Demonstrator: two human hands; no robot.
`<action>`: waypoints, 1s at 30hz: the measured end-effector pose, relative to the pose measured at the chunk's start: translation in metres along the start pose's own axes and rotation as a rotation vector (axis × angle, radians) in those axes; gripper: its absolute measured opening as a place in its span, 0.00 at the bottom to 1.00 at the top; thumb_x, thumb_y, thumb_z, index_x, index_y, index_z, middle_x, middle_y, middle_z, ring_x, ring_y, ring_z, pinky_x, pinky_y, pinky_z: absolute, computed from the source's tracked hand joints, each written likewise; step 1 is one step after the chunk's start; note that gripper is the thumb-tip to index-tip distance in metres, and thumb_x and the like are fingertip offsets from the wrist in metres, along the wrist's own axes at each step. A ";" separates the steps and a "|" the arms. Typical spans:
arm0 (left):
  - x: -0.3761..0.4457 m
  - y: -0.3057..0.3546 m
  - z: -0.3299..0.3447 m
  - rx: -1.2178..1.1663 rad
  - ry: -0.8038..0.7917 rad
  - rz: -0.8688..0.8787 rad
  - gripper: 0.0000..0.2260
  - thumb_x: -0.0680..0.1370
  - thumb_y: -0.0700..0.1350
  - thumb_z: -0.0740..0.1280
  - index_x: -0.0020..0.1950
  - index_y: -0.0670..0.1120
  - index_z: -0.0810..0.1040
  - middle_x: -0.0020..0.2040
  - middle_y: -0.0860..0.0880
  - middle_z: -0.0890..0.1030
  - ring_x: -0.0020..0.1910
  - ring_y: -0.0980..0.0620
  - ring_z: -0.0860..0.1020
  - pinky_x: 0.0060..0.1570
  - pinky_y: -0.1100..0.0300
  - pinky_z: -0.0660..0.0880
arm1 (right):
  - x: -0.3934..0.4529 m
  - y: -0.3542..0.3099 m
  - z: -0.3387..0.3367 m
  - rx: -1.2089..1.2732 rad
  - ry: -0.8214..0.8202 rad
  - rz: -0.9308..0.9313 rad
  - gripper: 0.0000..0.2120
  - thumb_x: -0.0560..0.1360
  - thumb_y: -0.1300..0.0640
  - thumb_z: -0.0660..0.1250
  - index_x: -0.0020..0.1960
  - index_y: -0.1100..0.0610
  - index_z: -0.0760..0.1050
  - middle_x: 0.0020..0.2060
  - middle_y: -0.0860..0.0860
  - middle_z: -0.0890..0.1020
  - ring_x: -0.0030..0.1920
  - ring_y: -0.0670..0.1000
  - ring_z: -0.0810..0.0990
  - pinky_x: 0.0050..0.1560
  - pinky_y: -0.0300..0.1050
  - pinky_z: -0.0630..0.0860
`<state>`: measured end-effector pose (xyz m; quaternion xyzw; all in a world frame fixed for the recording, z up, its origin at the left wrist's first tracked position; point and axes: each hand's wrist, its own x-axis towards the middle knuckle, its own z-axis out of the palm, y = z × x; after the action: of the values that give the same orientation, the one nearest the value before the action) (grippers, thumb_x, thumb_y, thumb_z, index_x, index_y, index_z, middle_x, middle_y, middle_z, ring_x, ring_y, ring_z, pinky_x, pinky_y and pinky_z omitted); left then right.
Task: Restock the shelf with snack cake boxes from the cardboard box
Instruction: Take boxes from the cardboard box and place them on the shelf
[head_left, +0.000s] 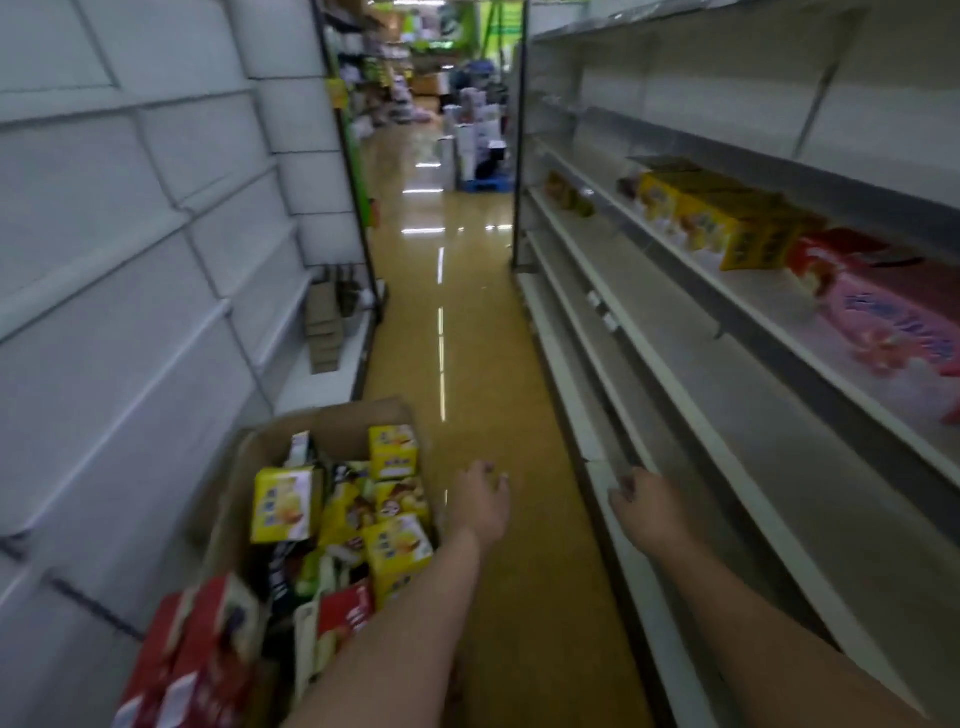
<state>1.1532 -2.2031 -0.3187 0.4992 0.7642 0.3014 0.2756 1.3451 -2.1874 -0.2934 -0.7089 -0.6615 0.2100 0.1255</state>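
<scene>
Head view: person is standing in a store aisle, both forearms reaching fwd and down. Left hand (483, 501) is hovering over the yellow floor (467, 364), just right of the cardboard box (332, 421); fingers spread and relaxed, holding nothing. Right hand (641, 506) is hanging near the front edge of a low shelf (675, 415) on the right; fingers loosely curled, nothing in them; whether it is touching the edge — can't tell, frame blurred. Hands apart from each other.

Cardboard box is sitting on the floor at lower left, flaps open, against the white shelving on the left (130, 260). Yellow snack cake boxes (283, 504) are lying jumbled inside, some upright, some tilted, w/ darker packs mixed in. Red boxes (197, 654) are lying at the near end of it.

Right side, higher shelf: row of yellow boxes (727, 218) is sitting in line, w/ a red-and-pink pack (872, 306) just beside it, nearer to camera.
</scene>
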 end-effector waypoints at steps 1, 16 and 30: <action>-0.003 -0.020 -0.013 0.006 0.022 -0.043 0.16 0.81 0.48 0.61 0.66 0.44 0.73 0.65 0.43 0.76 0.64 0.44 0.74 0.60 0.56 0.70 | -0.006 -0.014 0.016 -0.031 -0.033 -0.028 0.18 0.81 0.51 0.58 0.68 0.57 0.70 0.63 0.53 0.77 0.60 0.54 0.77 0.57 0.45 0.75; -0.034 -0.207 -0.085 0.007 0.024 -0.441 0.20 0.81 0.51 0.60 0.71 0.45 0.66 0.61 0.44 0.76 0.56 0.44 0.77 0.50 0.55 0.74 | -0.038 -0.132 0.166 -0.033 -0.396 -0.207 0.21 0.82 0.50 0.57 0.69 0.60 0.67 0.64 0.57 0.75 0.61 0.56 0.76 0.55 0.45 0.72; -0.002 -0.256 -0.036 -0.211 -0.016 -0.906 0.33 0.79 0.52 0.65 0.76 0.38 0.53 0.72 0.37 0.64 0.69 0.38 0.66 0.67 0.48 0.67 | 0.026 -0.148 0.255 -0.113 -0.529 -0.175 0.34 0.81 0.42 0.53 0.78 0.60 0.48 0.76 0.57 0.56 0.74 0.58 0.60 0.70 0.52 0.62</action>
<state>0.9748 -2.2937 -0.4829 0.0865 0.8682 0.2231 0.4346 1.0963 -2.1730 -0.4540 -0.5756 -0.7406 0.3389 -0.0737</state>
